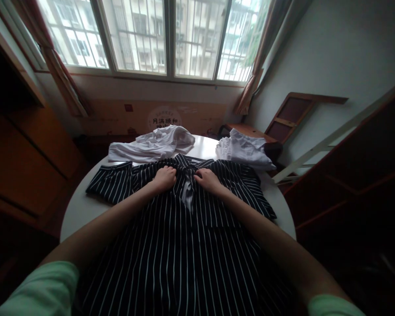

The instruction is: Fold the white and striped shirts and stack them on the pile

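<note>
1. At my far left is a cabinet (29, 153), well apart from the table (74, 221).
2. White tabletop shows between the table's left rim and the shirt's left sleeve.
3. Beyond that sleeve lies a crumpled white garment (148, 147), near the far rim.
4. My left hand (165, 178) rests on the shirt (164, 245) beside its neck opening, fingers curled; I cannot tell whether they pinch cloth.
5. The shirt lies front up across the table, collar away from me, its body running toward me past the near rim.
6. My right hand (208, 180) sits across the opening, fingers bent over its edge, their grip hidden; a gap parts my hands.
7. Farther right, a white pile (245, 149) reaches the rim, before a chair (289, 118).
</note>
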Action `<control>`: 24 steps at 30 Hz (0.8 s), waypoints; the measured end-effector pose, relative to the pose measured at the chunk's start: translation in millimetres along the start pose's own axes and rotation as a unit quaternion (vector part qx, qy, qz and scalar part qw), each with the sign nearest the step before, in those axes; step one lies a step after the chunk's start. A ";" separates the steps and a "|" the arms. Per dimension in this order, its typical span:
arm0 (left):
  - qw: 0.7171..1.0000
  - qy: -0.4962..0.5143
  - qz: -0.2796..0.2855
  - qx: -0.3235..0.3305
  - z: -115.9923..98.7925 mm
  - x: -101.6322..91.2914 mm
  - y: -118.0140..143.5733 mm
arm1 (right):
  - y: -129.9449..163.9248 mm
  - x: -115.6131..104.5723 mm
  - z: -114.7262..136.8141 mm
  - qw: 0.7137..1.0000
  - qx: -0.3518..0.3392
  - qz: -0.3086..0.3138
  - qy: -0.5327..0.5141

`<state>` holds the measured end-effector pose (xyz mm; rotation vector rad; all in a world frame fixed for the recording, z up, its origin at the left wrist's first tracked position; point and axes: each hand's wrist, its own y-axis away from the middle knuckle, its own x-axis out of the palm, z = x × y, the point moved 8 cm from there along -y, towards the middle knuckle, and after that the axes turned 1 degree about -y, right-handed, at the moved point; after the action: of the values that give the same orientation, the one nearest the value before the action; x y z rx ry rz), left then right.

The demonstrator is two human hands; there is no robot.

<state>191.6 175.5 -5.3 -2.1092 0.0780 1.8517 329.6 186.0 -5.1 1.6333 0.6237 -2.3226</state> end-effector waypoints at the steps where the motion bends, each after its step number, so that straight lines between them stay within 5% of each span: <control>1: 1.000 0.001 -0.020 -0.021 -2.4 -3.7 -4.8 | -0.6 -1.0 7.3 1.000 0.006 -0.014 0.002; 6: 0.995 0.053 -0.064 -0.061 -16.0 1.7 -18.8 | 2.4 10.2 24.4 0.998 0.065 -0.008 0.018; 12: 0.979 0.146 -0.118 -0.086 -4.0 17.3 -1.0 | 10.0 10.8 8.0 0.994 0.081 -0.073 -0.027; 18: 0.971 0.206 -0.105 -0.061 -2.8 19.4 5.0 | 8.3 7.8 -6.2 0.983 0.108 -0.093 -0.119; 24: 0.960 0.268 -0.078 0.009 -14.0 19.1 3.0 | 2.7 10.4 -13.7 0.967 0.058 -0.003 -0.248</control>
<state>207.0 172.1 -23.1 -2.4651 0.0519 1.1483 338.6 190.6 -19.3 1.0138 0.3863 -2.6670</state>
